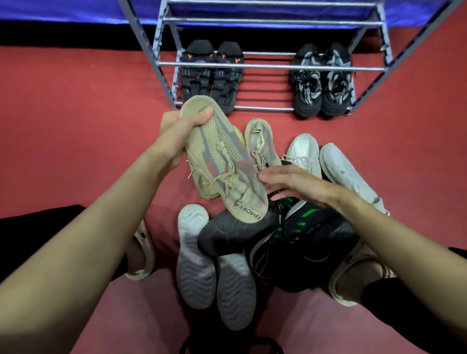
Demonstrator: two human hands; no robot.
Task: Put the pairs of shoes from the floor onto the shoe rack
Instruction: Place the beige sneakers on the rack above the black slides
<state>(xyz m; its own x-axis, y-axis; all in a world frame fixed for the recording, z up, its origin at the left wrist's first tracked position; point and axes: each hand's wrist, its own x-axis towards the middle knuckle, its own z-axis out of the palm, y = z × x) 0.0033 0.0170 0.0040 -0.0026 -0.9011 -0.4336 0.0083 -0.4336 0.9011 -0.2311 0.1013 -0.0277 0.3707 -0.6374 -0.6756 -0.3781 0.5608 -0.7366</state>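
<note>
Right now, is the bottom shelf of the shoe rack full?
No. The bottom shelf holds two dark pairs, with bare bars between them.

Hidden and cropped parts of the shoe pile and rack

The shoe rack [272, 66] runs past the top edge, its upper tiers unseen. The left hand [178, 133] covers the tan sneaker [220, 161] heel; the right hand [295, 184] hides part of its mate [260, 145] and the black-and-green shoe [310, 227] beneath.
</note>
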